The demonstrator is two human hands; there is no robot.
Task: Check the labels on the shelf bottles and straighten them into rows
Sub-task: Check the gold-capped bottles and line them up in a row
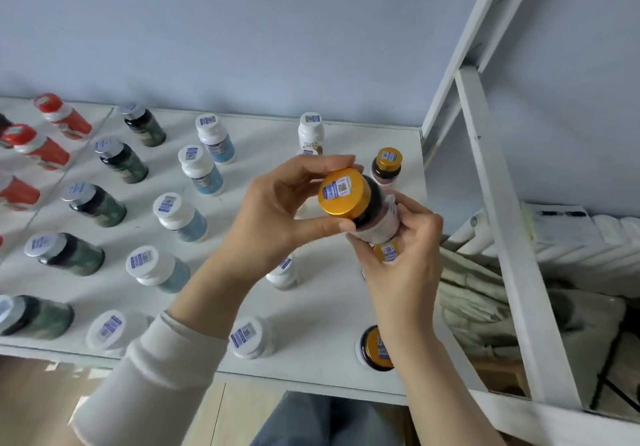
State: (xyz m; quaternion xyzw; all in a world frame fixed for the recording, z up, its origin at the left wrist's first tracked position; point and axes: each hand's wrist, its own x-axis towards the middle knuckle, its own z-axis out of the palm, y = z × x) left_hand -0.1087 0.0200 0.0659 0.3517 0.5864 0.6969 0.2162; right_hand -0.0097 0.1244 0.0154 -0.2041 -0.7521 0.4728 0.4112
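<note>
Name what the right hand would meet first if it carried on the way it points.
The right hand holds a gold-capped bottle; beyond it, probably the rear gold-capped bottle, though the hand may pass above it.

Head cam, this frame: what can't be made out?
All head view:
- held bottle side label: covered by left hand and right hand.
- cap stickers: print too small and blurred.
- middle gold-cap bottle: mostly behind the right hand.
- red bottle: cut off by the left edge.
</note>
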